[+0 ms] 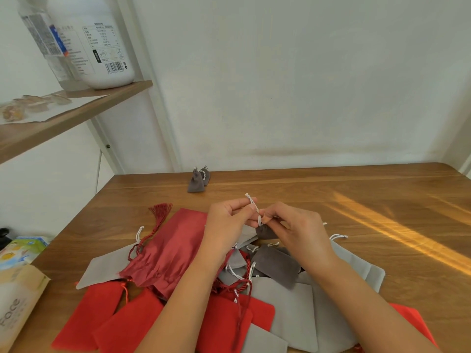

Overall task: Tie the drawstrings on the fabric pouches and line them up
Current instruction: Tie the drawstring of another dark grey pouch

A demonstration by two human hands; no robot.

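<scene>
Head view: your left hand (224,225) pinches the white drawstring (251,202) between thumb and fingers, with the cord end standing up above them. Your right hand (298,228) pinches the same cord lower, just at the neck of the small dark grey pouch (266,231). The pouch hangs between both hands, a little above the pile of untied pouches (277,266).

I think the knot is not yet pulled tight. The cord is thin and smooth, so it can slip from your left pinch when you pull, and then the loop opens again. If your right hand lets go too early, the pouch can fall into the pile and mix with the untied ones.

Both your forearms lie over the red and grey pouches, so moving your arms can drag them across the table (356,200). The two finished grey pouches (198,180) at the far edge overlap each other, so the row may become crooked if you only set the next one beside them.
</scene>
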